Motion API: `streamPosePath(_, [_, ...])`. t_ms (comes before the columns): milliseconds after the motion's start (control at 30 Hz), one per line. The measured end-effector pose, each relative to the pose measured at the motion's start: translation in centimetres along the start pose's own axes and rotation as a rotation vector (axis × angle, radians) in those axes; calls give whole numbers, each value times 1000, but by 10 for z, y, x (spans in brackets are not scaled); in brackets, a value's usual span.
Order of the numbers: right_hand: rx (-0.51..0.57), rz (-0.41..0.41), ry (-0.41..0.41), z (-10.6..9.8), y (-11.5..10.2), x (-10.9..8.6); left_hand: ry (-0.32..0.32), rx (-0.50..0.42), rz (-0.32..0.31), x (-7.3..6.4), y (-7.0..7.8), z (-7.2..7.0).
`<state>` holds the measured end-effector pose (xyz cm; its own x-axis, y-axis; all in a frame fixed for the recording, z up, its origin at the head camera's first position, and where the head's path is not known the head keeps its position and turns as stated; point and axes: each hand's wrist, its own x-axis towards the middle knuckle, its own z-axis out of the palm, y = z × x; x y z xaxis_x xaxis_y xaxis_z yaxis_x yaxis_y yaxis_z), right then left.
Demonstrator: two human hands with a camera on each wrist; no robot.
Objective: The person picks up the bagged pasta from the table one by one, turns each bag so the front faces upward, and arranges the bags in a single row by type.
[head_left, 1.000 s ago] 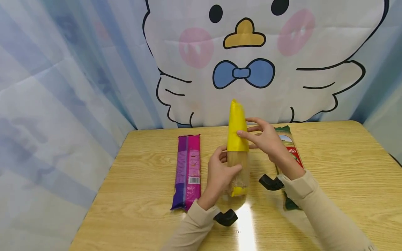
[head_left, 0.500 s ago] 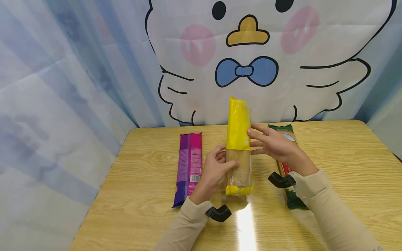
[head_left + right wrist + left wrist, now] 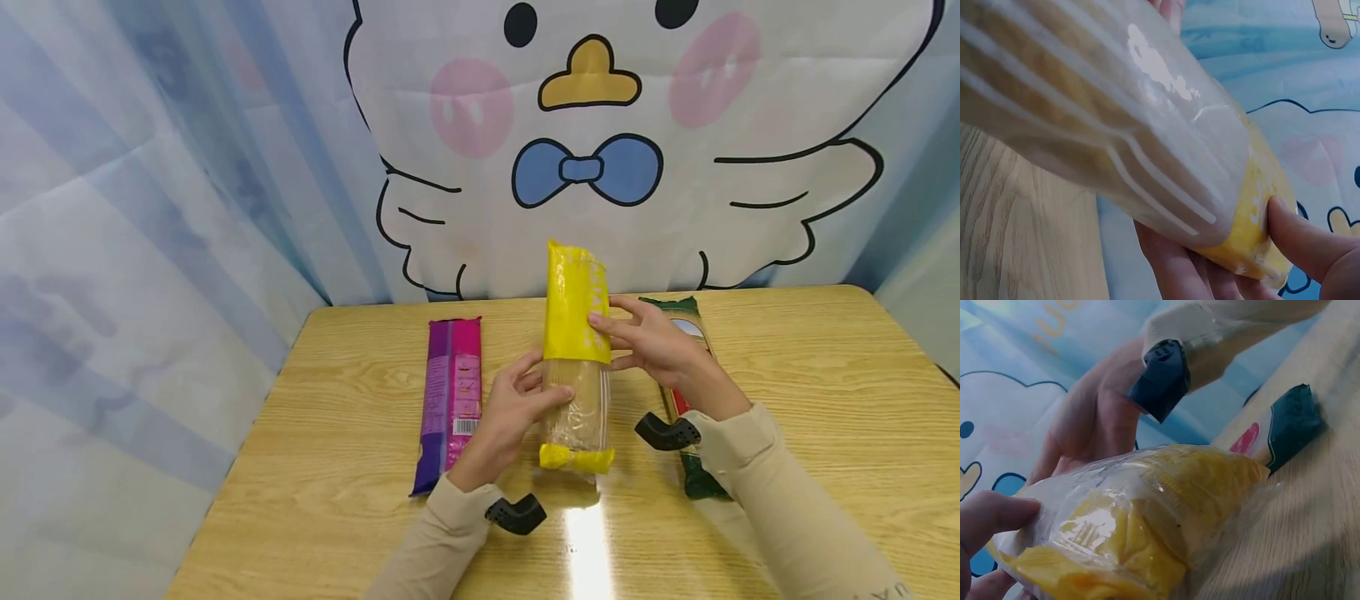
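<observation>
A yellow and clear plastic packet of spaghetti (image 3: 576, 325) stands tilted over the middle of the table, its clear window and yellow end toward me. My left hand (image 3: 510, 417) grips its left side at the window, thumb on the front and fingers behind. Higher up, my right hand (image 3: 663, 354) holds the right edge of the yellow part between thumb and fingers. The left wrist view has the packet's crinkled yellow end (image 3: 1129, 550) up close. White stripes run along the clear side (image 3: 1147, 144) in the right wrist view.
On the wooden table (image 3: 322, 450), a purple and pink packet (image 3: 452, 375) lies to the left. A green packet with a red label (image 3: 701, 475) lies to the right, partly hidden by my right arm. A cartoon-printed curtain (image 3: 472, 217) hangs behind the table.
The packet has turned about its length so its broad front and white lettering now show. Its top has tipped slightly right, and my right hand has shifted right with its edge.
</observation>
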<state>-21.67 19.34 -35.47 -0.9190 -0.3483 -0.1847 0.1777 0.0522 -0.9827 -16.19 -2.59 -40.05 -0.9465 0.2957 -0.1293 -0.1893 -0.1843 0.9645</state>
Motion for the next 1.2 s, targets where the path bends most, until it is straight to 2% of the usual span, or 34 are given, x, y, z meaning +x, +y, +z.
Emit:
streamPosePath(100, [-3, -7, 25, 0, -1, -1, -13, 24, 3, 0, -2, -1])
streamPosePath(400, [-25, -1, 74, -3, -4, -2, 29, 154, 39, 0, -3, -1])
streamPosePath(633, [-51, 29, 91, -4, -6, 0, 62, 159, 38, 1, -2, 3])
streamPosePath(900, [-61, 68, 85, -7, 0, 2, 122, 145, 4, 2, -7, 5])
streamPosePath(1200, [-89, 97, 105, -6, 8, 8, 151, 183, -12, 5, -13, 5])
